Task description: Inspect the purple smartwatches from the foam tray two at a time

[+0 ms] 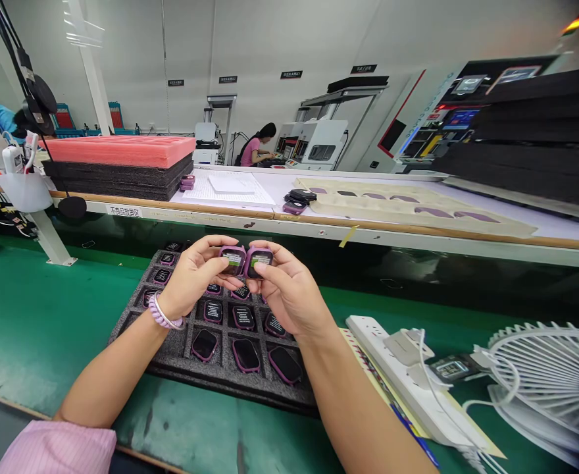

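My left hand [198, 271] grips a small purple-framed smartwatch body [233, 255], thumb resting on its lit screen. In my right hand [282, 283] is a second purple-framed smartwatch body [262, 255], also lit, with the thumb on its screen. The two are side by side and look to be touching. Below them lies a black foam tray [171, 345] with square pockets. Several more such bodies sit in it, some showing white text, such as this one [243, 316]; the front ones, like this one [245, 355], have dark screens. My hands and forearms hide part of the tray.
A power strip [398, 368] and a white fan [556, 375] stand at the right on the green bench [47, 316]. The shelf ahead holds pink foam [122, 151], papers [235, 187] and dark watch parts [299, 199]. A co-worker [257, 148] sits beyond.
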A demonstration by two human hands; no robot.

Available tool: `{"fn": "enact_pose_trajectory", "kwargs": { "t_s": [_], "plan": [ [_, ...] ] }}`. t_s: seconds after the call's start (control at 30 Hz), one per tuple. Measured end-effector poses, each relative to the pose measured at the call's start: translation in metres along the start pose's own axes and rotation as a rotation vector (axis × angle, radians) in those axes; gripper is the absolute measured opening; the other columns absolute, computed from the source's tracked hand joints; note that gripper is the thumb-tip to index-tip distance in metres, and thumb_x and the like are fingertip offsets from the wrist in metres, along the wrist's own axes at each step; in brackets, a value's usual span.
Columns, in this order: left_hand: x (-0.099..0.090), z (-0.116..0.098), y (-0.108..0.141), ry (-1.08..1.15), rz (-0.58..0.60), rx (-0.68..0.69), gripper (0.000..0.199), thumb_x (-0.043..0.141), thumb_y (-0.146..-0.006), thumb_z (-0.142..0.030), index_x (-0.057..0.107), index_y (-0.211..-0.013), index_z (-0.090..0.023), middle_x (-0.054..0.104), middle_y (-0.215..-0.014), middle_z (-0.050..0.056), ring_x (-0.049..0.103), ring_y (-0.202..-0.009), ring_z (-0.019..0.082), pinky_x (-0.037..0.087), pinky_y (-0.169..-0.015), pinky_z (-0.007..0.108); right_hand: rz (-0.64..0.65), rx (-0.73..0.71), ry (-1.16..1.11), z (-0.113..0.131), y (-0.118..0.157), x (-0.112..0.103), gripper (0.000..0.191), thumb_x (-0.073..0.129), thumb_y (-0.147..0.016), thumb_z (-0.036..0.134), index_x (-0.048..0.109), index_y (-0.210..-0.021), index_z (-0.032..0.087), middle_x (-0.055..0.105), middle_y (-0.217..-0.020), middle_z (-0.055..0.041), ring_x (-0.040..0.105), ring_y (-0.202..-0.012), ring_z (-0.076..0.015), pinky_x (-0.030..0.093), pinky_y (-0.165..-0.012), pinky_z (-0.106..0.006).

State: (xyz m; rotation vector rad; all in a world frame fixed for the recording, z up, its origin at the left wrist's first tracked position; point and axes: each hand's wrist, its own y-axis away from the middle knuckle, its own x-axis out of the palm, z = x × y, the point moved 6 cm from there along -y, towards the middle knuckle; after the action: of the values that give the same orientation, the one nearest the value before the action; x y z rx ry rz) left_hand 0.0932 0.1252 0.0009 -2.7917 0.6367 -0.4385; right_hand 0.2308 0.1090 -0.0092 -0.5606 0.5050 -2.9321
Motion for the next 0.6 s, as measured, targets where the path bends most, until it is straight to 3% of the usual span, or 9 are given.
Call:
{"fn": "enact_pose_trajectory", "kwargs": {
  "t_s": [0.43, 0.6],
  "plan": [
    [-0.0010, -0.0014, 0.0003, -0.022, 0.006, 0.030, 0.038, 0.069, -0.077, -0.025, 0.057, -0.112, -0.016, 0.066, -0.093, 0.002, 0.070, -0.062, 0.015, 0.061, -0.061, 0.021, 0.043, -0.032, -0.026, 0.0007, -0.0007, -0.0005, 0.033, 0.080, -0.076, 0.029, 0.066, -0.105, 0.020, 0.061, -0.081, 0.0015, 0.057, -0.056, -0.0109, 0.047, -0.055, -0.022],
    [0.0008, -0.0012, 0.0005, -0.022, 0.026, 0.018, 0.041, 0.064, -0.072, -0.018, 0.057, -0.112, -0.016, 0.067, -0.095, 0.003, 0.071, -0.063, 0.015, 0.061, -0.062, 0.021, 0.001, -0.037, 0.002, -0.0006, -0.0011, -0.0022, 0.035, 0.082, -0.074, 0.030, 0.065, -0.103, 0.020, 0.060, -0.082, 0.0018, 0.055, -0.054, -0.0102, 0.045, -0.051, -0.021]
  ]
}}
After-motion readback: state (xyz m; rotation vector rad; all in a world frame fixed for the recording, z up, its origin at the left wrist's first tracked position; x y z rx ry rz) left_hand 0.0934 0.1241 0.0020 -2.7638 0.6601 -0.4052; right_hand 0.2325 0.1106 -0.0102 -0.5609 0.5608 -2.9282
